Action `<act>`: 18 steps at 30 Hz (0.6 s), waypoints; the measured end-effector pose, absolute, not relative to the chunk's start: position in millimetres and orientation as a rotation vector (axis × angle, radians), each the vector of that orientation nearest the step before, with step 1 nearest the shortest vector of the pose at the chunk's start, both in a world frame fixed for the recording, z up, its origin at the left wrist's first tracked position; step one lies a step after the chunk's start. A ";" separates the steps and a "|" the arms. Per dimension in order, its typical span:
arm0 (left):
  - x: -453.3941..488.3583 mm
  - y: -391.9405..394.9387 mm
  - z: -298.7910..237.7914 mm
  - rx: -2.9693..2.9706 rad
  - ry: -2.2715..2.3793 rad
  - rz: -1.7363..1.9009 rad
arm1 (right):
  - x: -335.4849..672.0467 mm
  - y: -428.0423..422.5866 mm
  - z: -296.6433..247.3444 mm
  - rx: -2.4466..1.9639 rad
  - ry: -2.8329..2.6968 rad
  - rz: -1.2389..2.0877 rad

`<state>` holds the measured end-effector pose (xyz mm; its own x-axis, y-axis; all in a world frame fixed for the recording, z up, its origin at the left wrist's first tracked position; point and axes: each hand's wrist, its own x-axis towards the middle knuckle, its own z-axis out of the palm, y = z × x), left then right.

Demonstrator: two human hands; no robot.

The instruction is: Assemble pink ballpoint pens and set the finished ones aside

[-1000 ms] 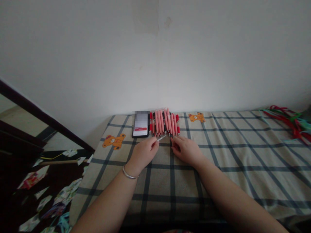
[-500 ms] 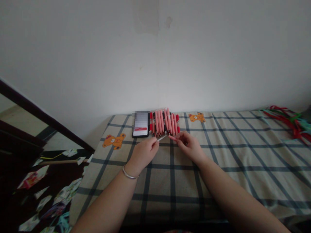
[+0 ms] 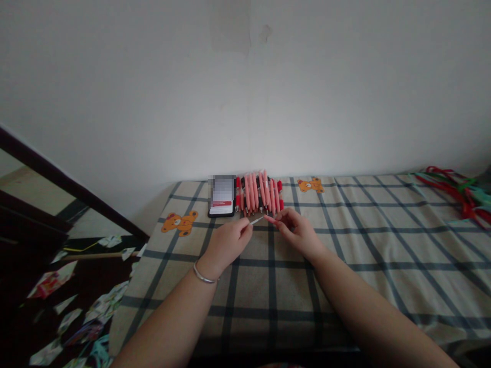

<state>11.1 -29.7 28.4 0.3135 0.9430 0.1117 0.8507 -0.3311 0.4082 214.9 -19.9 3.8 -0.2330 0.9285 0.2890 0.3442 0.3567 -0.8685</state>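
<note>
Pinched in my left hand [image 3: 232, 236] is a thin white pen refill [image 3: 256, 220] that points right. My right hand [image 3: 298, 231] grips a pink pen barrel [image 3: 270, 220] between thumb and fingers. The refill's tip meets the near end of the barrel, or lies right at it; I cannot tell how far in it is. Just beyond both hands, several pink pens [image 3: 251, 191] lie side by side in a row, with a few red and black ones among them.
A phone [image 3: 221, 210] with a lit screen lies left of the pens. The checked cloth [image 3: 253, 291] covers the surface up to the wall. Tangled red and green ribbons [image 3: 466, 197] lie at far right. Paper scraps [image 3: 105, 301] litter the dark area below the left edge.
The refill and the pink barrel have come together; the gap between them has closed. The barrel has shifted slightly left, and the refill slightly right.
</note>
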 end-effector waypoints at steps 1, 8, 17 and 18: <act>11.0 -29.6 28.1 2.309 1.620 0.483 | 215.0 -19.9 3.5 -1.131 -1.762 0.855; 10.9 -29.3 25.3 2.318 1.584 0.480 | 214.1 -17.8 2.9 -1.013 -1.643 0.965; 11.3 -29.8 21.4 2.384 1.559 0.533 | 217.2 -16.0 -0.6 -1.040 -1.707 0.917; 11.4 -30.0 21.4 2.395 1.542 0.534 | 217.8 -15.7 -1.2 -1.064 -1.743 0.874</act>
<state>11.4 -30.0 21.4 0.3754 0.9108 0.1717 0.8219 -0.4128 0.3925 217.8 -15.7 -1.2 -0.2372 0.9164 0.3223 0.2902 0.3835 -0.8768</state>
